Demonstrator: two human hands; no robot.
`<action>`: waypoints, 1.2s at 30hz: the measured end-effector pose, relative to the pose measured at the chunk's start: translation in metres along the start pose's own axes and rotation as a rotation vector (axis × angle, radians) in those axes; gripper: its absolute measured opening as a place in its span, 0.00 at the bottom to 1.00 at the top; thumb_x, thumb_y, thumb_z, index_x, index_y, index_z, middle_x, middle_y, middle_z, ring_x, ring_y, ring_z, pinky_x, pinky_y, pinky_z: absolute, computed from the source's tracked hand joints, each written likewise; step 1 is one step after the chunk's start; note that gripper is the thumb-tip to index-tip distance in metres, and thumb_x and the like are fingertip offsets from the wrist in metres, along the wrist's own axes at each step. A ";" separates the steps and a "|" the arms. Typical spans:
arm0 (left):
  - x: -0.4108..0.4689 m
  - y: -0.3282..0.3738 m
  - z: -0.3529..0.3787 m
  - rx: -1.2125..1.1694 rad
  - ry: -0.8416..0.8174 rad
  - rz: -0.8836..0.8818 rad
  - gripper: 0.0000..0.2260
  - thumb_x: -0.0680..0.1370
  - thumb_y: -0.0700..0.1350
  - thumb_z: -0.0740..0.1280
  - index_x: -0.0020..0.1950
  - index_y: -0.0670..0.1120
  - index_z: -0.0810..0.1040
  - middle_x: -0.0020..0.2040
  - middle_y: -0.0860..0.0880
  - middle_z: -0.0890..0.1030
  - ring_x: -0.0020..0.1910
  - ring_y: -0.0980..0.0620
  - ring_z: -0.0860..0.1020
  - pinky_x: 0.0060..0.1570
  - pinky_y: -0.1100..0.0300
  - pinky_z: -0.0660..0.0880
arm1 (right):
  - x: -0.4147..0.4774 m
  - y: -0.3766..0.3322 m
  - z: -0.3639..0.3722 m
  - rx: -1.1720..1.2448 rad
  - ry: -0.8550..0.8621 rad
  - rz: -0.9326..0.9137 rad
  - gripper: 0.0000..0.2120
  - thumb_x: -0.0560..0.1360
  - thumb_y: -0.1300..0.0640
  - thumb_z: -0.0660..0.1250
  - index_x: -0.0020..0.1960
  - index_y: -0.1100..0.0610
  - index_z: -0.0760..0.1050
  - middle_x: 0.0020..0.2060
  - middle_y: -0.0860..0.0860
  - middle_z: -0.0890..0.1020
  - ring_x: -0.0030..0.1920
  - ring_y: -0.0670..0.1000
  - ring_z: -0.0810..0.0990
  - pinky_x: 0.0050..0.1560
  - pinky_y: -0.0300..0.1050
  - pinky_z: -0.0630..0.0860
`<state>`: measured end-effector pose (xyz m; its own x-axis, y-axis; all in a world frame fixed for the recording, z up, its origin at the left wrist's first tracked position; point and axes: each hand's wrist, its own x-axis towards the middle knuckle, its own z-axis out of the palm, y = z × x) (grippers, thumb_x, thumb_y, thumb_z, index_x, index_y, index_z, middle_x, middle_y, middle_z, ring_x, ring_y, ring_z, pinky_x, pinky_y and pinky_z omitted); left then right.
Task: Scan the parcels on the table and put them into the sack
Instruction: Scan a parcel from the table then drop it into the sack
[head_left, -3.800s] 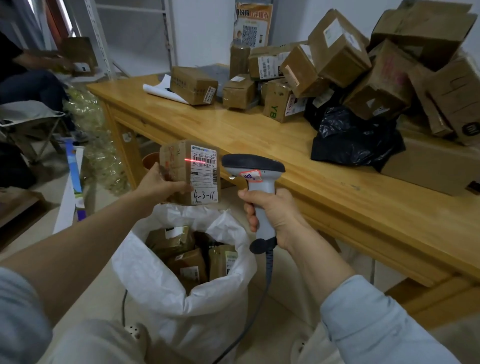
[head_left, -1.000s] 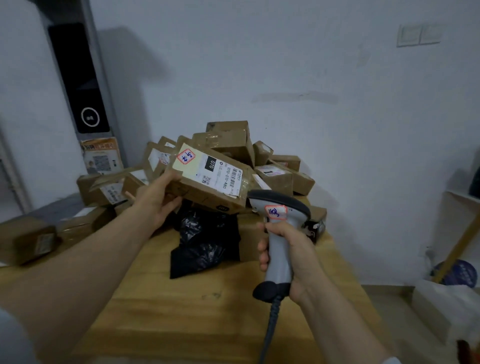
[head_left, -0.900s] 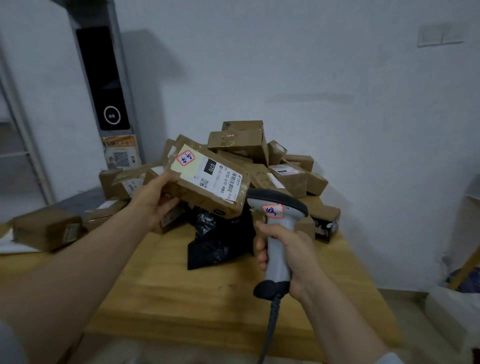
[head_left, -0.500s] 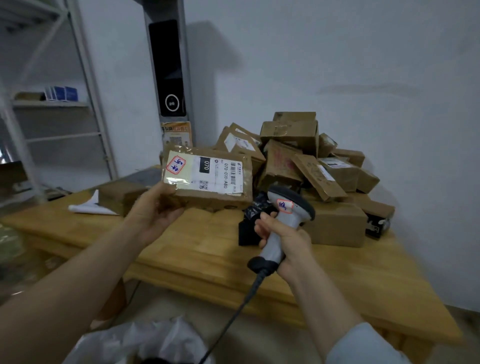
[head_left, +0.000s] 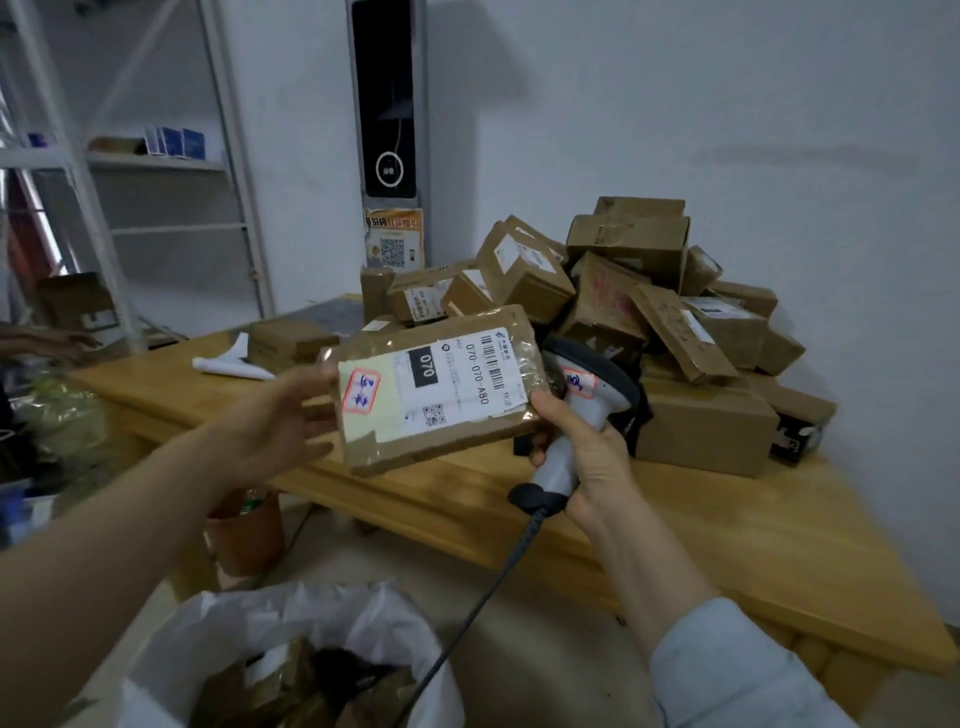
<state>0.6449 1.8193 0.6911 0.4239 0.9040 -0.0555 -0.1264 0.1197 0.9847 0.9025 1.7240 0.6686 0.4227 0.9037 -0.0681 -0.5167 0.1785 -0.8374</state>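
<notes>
While the left grip (head_left: 275, 426) clasps a taped brown parcel (head_left: 441, 384) by its 9 o'clock edge, label up, the right grip (head_left: 587, 457) is clenched round a scanner (head_left: 597, 382) at the parcel's 3 o'clock corner. The parcel hangs in front of the desk (head_left: 727, 545), above the open white sack (head_left: 218, 634) at 6 o'clock; more boxes (head_left: 649, 291) are heaped at 1 o'clock.

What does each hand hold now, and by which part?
The left hand holds the brown parcel by its left end. The right hand grips the barcode scanner by its handle.
</notes>
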 end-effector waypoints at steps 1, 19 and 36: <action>-0.002 0.009 -0.002 0.091 -0.028 0.013 0.41 0.42 0.57 0.83 0.52 0.46 0.80 0.51 0.44 0.84 0.57 0.42 0.78 0.67 0.42 0.65 | 0.000 -0.001 0.000 -0.030 -0.026 -0.011 0.12 0.65 0.63 0.76 0.45 0.61 0.77 0.34 0.58 0.78 0.27 0.50 0.72 0.22 0.39 0.70; 0.000 -0.041 0.004 0.344 0.249 0.002 0.27 0.66 0.35 0.76 0.63 0.45 0.74 0.52 0.47 0.81 0.46 0.47 0.82 0.37 0.54 0.79 | -0.040 0.015 0.011 -0.311 -0.239 0.074 0.07 0.73 0.58 0.70 0.43 0.61 0.76 0.26 0.55 0.75 0.23 0.50 0.70 0.24 0.39 0.68; 0.010 -0.065 -0.014 0.354 0.408 0.001 0.32 0.65 0.43 0.78 0.66 0.42 0.72 0.54 0.46 0.82 0.49 0.48 0.82 0.41 0.56 0.79 | -0.052 0.045 0.025 -0.512 -0.236 0.004 0.07 0.70 0.63 0.74 0.38 0.57 0.76 0.23 0.49 0.75 0.23 0.46 0.71 0.25 0.39 0.71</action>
<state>0.6444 1.8265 0.6244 0.0322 0.9985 -0.0447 0.2134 0.0368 0.9763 0.8387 1.6953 0.6479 0.2131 0.9770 0.0015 -0.0657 0.0159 -0.9977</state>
